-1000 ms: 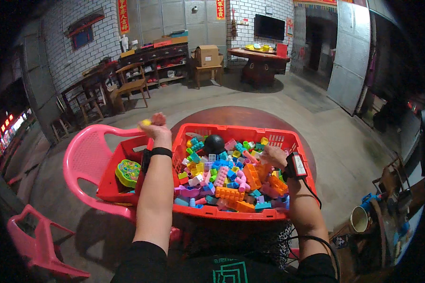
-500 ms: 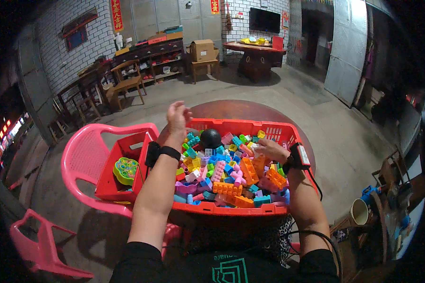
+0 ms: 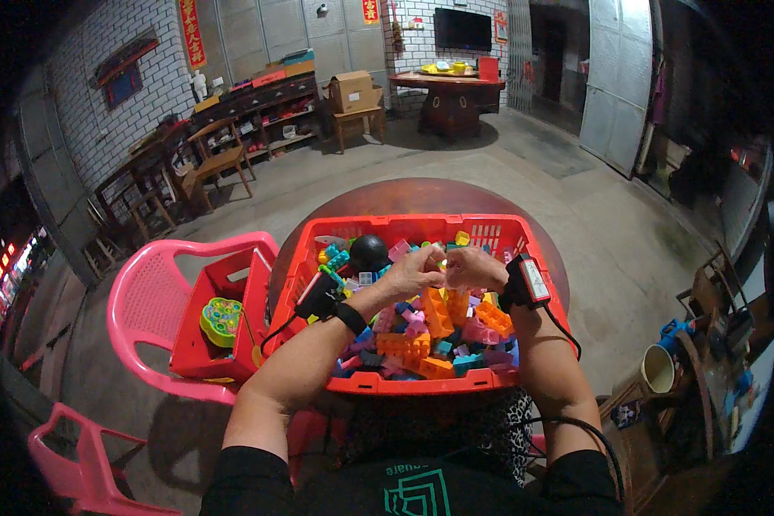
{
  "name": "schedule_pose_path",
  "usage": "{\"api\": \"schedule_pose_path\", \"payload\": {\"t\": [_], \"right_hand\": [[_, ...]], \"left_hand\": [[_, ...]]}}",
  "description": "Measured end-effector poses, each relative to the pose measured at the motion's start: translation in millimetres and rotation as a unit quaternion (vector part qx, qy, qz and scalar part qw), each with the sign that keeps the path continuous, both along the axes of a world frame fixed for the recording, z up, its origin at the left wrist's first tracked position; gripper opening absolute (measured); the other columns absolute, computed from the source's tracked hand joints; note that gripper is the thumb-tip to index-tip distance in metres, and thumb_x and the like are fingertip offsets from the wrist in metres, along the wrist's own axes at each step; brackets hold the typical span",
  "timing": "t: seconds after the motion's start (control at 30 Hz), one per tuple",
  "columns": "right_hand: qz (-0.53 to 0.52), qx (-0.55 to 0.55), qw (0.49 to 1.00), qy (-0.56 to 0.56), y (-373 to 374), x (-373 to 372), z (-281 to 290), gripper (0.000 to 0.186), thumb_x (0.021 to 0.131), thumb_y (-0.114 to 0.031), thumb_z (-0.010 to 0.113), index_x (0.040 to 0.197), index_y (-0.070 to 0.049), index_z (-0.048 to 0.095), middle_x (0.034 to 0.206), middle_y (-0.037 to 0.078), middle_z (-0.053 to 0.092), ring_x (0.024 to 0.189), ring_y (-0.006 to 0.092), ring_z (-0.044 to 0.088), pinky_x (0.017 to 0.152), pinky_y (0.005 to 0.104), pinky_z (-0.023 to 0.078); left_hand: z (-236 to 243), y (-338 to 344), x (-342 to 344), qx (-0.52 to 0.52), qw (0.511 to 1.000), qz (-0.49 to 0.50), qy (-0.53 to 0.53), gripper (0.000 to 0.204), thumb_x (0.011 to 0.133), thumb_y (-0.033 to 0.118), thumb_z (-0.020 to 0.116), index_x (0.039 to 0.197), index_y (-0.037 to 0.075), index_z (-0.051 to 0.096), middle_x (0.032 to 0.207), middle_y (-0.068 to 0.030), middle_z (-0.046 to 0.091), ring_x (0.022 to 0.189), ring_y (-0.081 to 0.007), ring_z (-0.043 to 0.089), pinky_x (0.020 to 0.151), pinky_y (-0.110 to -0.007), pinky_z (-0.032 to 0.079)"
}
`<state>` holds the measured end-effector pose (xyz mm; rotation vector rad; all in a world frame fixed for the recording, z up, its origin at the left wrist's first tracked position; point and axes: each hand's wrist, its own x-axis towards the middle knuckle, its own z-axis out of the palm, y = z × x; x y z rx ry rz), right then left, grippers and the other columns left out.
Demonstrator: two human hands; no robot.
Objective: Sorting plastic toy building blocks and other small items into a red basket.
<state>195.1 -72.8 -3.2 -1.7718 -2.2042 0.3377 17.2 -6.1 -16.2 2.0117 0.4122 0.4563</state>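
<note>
A red plastic basket [image 3: 413, 383] full of mixed colourful building bricks [image 3: 437, 314] sits on a round wooden table [image 3: 413, 192], with a black ball [image 3: 369, 254] at its back left. My left hand [image 3: 417, 269] and my right hand [image 3: 469, 268] are close together over the middle of the bricks, fingers curled in toward each other. Whatever they grip is too hidden to name. A smaller red crate [image 3: 189, 359] on a pink plastic chair [image 3: 138, 310] at the left holds a green-and-yellow toy [image 3: 221, 320].
Another pink chair [image 3: 77, 464] stands at lower left. A white bucket [image 3: 658, 368] and clutter line the right side. A cardboard box [image 3: 353, 91], a wooden chair [image 3: 219, 155], shelves and a second table [image 3: 447, 116] are at the back.
My left hand has moved from above the basket's left side, where it held something yellow, down and right to meet my right hand, which shifted slightly left. The view has also shifted.
</note>
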Motion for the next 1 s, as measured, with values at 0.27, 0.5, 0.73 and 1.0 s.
{"api": "schedule_pose_path", "payload": {"t": [0.27,0.5,0.73,1.0], "right_hand": [[-0.075,-0.115,0.961,0.239,-12,-12,21,0.019,0.074,-0.016,0.059,0.082,0.0,0.053,0.07,0.007,0.056,0.061,0.0132,0.057,0.048,0.0262,0.045],[-0.005,0.119,0.965,0.232,6,-16,7,0.024,0.078,-0.02,0.061,0.088,0.0,0.054,0.077,0.009,0.058,0.067,0.0153,0.054,0.056,0.0285,0.043],[-0.042,0.179,0.825,0.535,-2,-18,32,0.02,0.081,-0.017,0.06,0.092,-0.001,0.055,0.086,0.004,0.058,0.08,0.0149,0.057,0.069,0.0252,0.047],[0.038,0.242,0.887,0.391,0,-41,14,0.015,0.081,-0.009,0.059,0.093,-0.004,0.052,0.104,0.008,0.049,0.097,0.016,0.05,0.076,0.0267,0.045]], "left_hand": [[-19,-26,13,0.281,0.92,0.052,0.269,0.058,0.072,0.054,0.057,0.095,0.0,0.059,0.086,-0.0199,0.062,0.085,-0.0341,0.059,0.072,-0.041,0.045],[-29,-29,17,0.148,0.978,0.116,0.087,0.039,0.075,0.035,0.057,0.097,0.003,0.061,0.087,-0.0162,0.063,0.082,-0.0293,0.06,0.073,-0.038,0.045],[4,-1,0,-0.22,0.954,0.131,-0.153,0.022,0.084,0.024,0.047,0.092,0.004,0.052,0.088,-0.0069,0.059,0.081,-0.0175,0.06,0.071,-0.03,0.049],[21,-1,-6,-0.341,0.909,0.066,-0.229,0.039,0.092,0.04,0.032,0.104,0.008,0.051,0.089,-0.0051,0.059,0.077,-0.0173,0.061,0.065,-0.035,0.053]]}}
